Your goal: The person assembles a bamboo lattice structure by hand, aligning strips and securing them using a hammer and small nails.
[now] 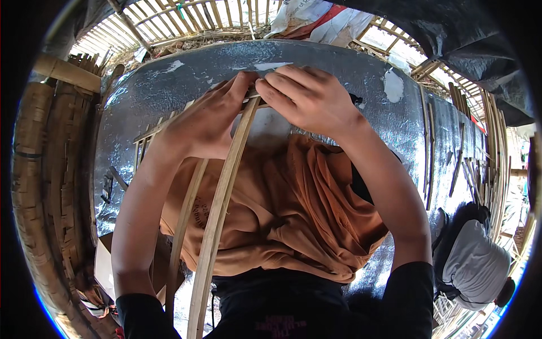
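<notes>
Across my lap lies a bamboo frame, its long strip point(223, 192) running from my hands down to the lower edge. A second strip point(189, 209) runs beside it on the left, and short slats point(148, 135) show beyond my left forearm. My left hand point(209, 116) is closed round the frame's far end. The curled fingers of my right hand point(310, 99) pinch at the same corner, where the long strip meets a crosspiece; the fingertips hide the joint. A small dark thing point(355, 100) sticks out beyond my right wrist, its kind unclear.
Brown cloth point(271, 209) covers my lap. Silvery sheeting point(226, 59) spreads over the ground around me. Loose sticks point(429, 147) lie at right, near a seated person point(477, 263). Bamboo poles point(34, 186) line the left side; an open cardboard box point(104, 260) stands lower left.
</notes>
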Tool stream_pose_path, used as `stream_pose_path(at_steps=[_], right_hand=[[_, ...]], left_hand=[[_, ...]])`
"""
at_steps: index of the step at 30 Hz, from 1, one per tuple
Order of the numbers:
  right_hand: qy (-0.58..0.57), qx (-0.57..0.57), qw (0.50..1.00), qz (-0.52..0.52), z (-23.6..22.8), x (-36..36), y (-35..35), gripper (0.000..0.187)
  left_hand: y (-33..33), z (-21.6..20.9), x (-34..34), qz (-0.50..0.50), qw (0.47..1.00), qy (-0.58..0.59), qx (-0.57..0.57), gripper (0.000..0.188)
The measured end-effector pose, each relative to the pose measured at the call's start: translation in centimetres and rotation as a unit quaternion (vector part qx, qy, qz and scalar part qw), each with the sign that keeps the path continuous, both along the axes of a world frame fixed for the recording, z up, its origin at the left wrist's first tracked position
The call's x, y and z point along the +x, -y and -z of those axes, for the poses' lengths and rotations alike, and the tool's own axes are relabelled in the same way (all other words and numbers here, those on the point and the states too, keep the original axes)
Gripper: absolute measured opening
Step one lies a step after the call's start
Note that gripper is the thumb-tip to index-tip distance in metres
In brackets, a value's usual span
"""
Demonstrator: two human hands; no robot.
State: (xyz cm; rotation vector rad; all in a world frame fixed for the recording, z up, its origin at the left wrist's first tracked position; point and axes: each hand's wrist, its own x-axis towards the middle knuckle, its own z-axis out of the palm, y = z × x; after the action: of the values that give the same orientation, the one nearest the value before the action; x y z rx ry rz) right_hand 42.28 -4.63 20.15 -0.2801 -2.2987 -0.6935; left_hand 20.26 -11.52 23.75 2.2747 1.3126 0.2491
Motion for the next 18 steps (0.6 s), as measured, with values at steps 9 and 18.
stream_pose_path(at_steps=[9,18], right_hand=[[0.0,0.013,1.0,-0.014,-0.14,-0.14,-0.44,0.015],[-0.004,0.019,0.999,-0.03,-0.08,-0.21,-0.72,0.015]], left_hand=[[-0.17,1.05,-0.3,0.015,0.997,0.055,0.05,0.1],[-0.42,0.98,-0.27,0.012,0.998,0.052,0.036,0.098]])
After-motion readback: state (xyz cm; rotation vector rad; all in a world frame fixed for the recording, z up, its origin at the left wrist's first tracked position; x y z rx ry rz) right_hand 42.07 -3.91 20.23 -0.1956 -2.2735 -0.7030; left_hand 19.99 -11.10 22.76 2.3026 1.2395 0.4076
